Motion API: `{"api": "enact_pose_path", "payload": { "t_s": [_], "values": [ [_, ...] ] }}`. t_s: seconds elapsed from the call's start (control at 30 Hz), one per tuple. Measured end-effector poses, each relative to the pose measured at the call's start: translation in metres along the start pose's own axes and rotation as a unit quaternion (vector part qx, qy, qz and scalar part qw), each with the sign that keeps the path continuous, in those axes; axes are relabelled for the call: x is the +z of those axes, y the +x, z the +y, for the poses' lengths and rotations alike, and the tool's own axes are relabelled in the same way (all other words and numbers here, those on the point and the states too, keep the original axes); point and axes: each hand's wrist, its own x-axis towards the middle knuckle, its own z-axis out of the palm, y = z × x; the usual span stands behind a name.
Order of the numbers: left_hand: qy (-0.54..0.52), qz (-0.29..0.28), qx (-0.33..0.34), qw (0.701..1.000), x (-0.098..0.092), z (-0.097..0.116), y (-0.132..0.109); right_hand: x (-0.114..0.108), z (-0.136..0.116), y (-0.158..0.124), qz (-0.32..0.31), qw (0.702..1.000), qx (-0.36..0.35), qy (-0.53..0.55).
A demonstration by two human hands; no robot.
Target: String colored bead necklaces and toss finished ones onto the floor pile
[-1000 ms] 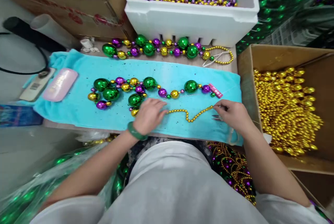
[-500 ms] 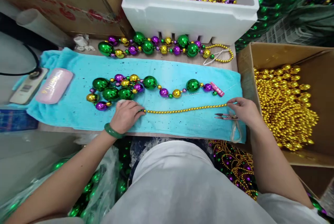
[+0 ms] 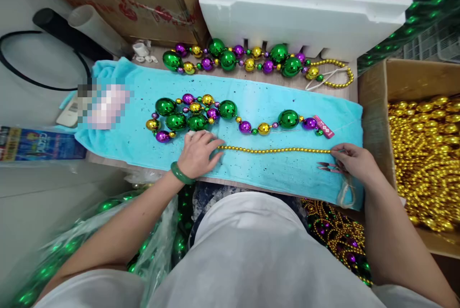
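A thin gold bead strand (image 3: 273,150) lies nearly straight across the blue towel (image 3: 251,174). My right hand (image 3: 354,159) pinches its right end. My left hand (image 3: 201,154) rests at the strand's left end, thumb and fingers apart; a small white piece shows partly under its fingertips. Just beyond lies a garland of large green, purple and gold beads (image 3: 228,109), bunched on the left and stretched out rightward. At its right end is a pink tag (image 3: 323,127). Small scissors (image 3: 328,167) with a loop of cord lie below my right hand.
Another bead garland (image 3: 227,60) lies behind the towel, before a white foam box (image 3: 305,20) of small beads. A cardboard box (image 3: 372,87) of gold beads stands right. At left are a blurred pink case (image 3: 109,107) and a clear tube (image 3: 95,25).
The view has shifted left. My left thumb and index finger have spread apart at the strand's end, where they were pinched together. My right hand keeps its pinch on the strand.
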Motion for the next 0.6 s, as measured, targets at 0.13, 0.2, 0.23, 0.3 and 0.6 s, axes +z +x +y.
{"api": "enact_pose_path", "payload": {
  "t_s": [0.13, 0.2, 0.23, 0.3, 0.6],
  "values": [
    [-0.018, 0.007, -0.014, 1.000, 0.009, 0.000, 0.003, -0.004, -0.015, -0.007, -0.036, 0.997, 0.053, 0.047],
    [-0.026, 0.008, -0.029, 0.999, 0.011, -0.005, 0.003, -0.005, -0.019, -0.008, -0.041, 0.995, 0.059, 0.063],
    [-0.030, 0.007, -0.035, 0.999, 0.011, -0.008, 0.002, -0.005, -0.019, -0.009, -0.042, 0.995, 0.063, 0.069],
    [-0.036, 0.004, -0.040, 0.999, 0.011, -0.011, 0.000, -0.005, -0.019, -0.008, -0.040, 0.993, 0.078, 0.080],
    [-0.038, -0.007, -0.024, 0.999, 0.009, -0.005, 0.001, -0.003, -0.021, -0.008, -0.030, 0.992, 0.093, 0.080]
  ]
}}
